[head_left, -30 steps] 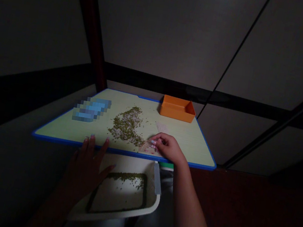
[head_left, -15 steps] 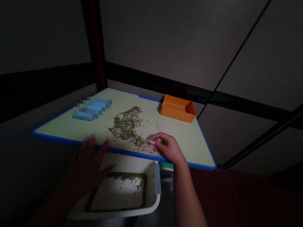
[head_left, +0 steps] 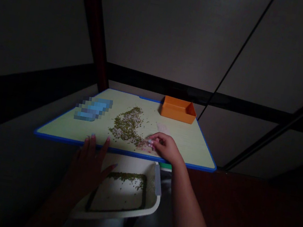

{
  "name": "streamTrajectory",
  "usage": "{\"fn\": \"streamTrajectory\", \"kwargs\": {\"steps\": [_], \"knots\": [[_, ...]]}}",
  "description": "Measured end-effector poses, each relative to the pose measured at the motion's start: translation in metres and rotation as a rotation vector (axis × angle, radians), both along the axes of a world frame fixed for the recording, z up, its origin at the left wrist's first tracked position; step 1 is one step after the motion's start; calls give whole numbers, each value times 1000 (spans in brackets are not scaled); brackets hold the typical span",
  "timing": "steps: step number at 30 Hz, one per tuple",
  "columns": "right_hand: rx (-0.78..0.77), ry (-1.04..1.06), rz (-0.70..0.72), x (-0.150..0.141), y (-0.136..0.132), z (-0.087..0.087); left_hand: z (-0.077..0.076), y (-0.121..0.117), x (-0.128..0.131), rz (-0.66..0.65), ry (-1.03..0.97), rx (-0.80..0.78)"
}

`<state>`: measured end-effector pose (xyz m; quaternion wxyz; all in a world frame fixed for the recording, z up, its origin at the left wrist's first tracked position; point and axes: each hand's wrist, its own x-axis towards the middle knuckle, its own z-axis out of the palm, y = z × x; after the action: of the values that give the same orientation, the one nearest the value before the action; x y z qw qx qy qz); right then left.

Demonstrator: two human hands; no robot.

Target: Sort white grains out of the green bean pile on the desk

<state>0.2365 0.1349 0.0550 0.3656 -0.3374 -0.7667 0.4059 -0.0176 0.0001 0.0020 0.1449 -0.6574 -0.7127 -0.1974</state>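
A pile of small green beans (head_left: 127, 126) lies spread on a pale table (head_left: 195, 141) with a blue edge. My right hand (head_left: 165, 146) rests on the table at the pile's right end, fingers curled and pressed on a small clear plastic piece (head_left: 146, 146). My left hand (head_left: 89, 165) hangs just below the table's front edge, fingers stretched out, fingertips touching the blue rim. It lies over the left rim of a white tray (head_left: 151, 204) on my lap, which holds some green beans (head_left: 129, 178).
An orange box (head_left: 178, 109) stands at the table's far right corner. A blue blurred object (head_left: 92, 109) lies at the left of the table. A dark post (head_left: 95, 31) rises behind the table. Dark floor lies to the right.
Nothing has clearly moved; my right hand has shifted very slightly at the beans' edge, and the view has drifted a little.
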Motion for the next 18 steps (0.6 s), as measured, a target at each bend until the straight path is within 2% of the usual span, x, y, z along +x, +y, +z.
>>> {"fn": "streamTrajectory", "kwargs": {"steps": [7,13,15,18], "knots": [[46,-40,12,-11,-2,3,3,-2,1,9,-4,-27],[-17,15,78,-7,-5,6,3,-2,0,-10,-10,-2],[-9,57,33,-6,-5,4,2,-2,-1,-10,-5,1],[31,85,-139,-3,-3,0,-1,-1,-3,-5,13,-2]]}}
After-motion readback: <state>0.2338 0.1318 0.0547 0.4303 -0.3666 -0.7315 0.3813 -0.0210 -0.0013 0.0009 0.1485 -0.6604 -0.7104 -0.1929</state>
